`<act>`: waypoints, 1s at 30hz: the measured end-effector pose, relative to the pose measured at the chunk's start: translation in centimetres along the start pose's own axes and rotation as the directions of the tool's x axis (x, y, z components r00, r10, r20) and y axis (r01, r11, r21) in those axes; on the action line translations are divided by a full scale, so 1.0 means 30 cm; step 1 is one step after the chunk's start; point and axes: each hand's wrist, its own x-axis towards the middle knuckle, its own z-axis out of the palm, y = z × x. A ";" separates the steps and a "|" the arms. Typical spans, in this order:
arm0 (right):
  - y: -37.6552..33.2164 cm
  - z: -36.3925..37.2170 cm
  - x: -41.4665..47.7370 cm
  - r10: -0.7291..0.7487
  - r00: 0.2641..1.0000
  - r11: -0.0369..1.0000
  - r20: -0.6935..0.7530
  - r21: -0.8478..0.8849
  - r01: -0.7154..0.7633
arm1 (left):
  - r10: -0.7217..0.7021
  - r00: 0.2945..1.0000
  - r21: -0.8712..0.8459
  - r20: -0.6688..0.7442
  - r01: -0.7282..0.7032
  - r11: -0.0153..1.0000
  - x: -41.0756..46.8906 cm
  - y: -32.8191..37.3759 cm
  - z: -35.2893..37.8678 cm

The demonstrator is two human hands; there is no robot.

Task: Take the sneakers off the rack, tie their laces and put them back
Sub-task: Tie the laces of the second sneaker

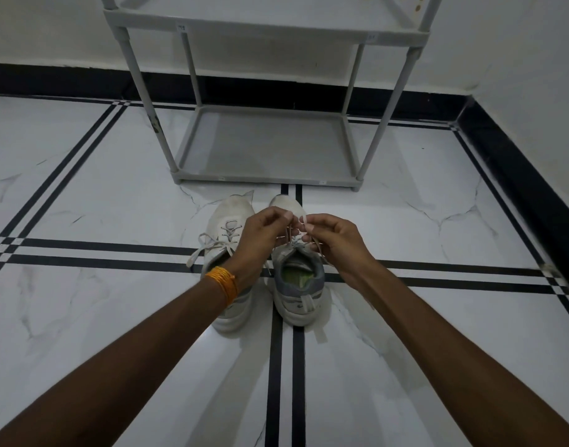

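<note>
Two white sneakers stand side by side on the floor, toes toward the grey rack [264, 146]. The left sneaker [228, 221] has its laces in a bow, with loose ends lying off to its left. The right sneaker [296, 285] has a grey collar and a green insole. Above its tongue, my left hand [260, 240] and my right hand [335, 240] each pinch an end of its white lace [304, 221], held up between the fingertips. An orange thread band circles my left wrist.
The rack's bottom shelf holds nothing and stands just beyond the shoes, against a white wall with a black skirting. White marble floor [115, 204] with black stripes spreads to both sides. A wall corner closes the right side.
</note>
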 end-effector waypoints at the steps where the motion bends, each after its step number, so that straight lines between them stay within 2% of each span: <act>1: 0.004 0.002 0.002 -0.003 1.000 1.000 -0.008 0.001 0.003 | 0.049 0.999 0.060 -0.003 -0.048 0.997 0.002 -0.008 0.002; 4: 0.014 0.003 0.004 0.009 1.000 0.999 -0.017 0.035 -0.009 | 0.180 0.984 0.255 0.015 -0.178 0.950 0.007 -0.030 -0.004; 6: 0.014 -0.001 0.006 0.022 1.000 0.999 -0.007 0.039 -0.021 | 0.201 0.980 0.296 0.009 -0.194 0.935 0.007 -0.042 -0.007; 9: 0.006 0.001 0.004 0.022 0.999 1.000 0.031 0.014 -0.022 | 0.177 0.984 0.280 -0.017 -0.166 0.945 0.009 -0.060 -0.009; 13: 0.007 -0.002 0.008 0.041 0.999 0.999 0.009 -0.007 -0.041 | 0.141 0.990 0.263 -0.008 -0.134 0.955 0.007 -0.059 -0.011; 17: 0.006 -0.005 0.005 0.042 0.999 0.997 -0.002 -0.068 -0.042 | 0.059 0.997 0.138 -0.044 -0.053 0.989 0.008 -0.041 -0.010; 19: -0.003 -0.002 -0.001 0.037 0.999 0.992 -0.001 -0.123 -0.037 | 0.004 0.999 0.107 -0.040 0.000 0.994 0.013 -0.031 -0.015; 22: -0.012 -0.002 0.002 -0.003 1.000 0.957 0.001 -0.288 0.003 | -0.073 0.988 0.115 0.135 0.057 0.992 0.021 -0.018 -0.022; 24: -0.017 -0.006 0.007 -0.050 0.998 0.919 0.038 -0.389 0.061 | -0.097 0.977 0.144 0.189 0.070 0.987 0.030 -0.017 -0.025; 27: -0.034 -0.011 0.011 -0.103 0.990 0.855 0.098 -0.500 0.139 | -0.101 0.974 0.164 0.203 0.068 0.984 0.041 -0.026 -0.029; 30: -0.048 -0.016 0.011 -0.104 0.984 0.821 0.147 -0.545 0.168 | -0.087 0.987 0.145 0.134 0.068 0.987 0.047 -0.039 -0.031</act>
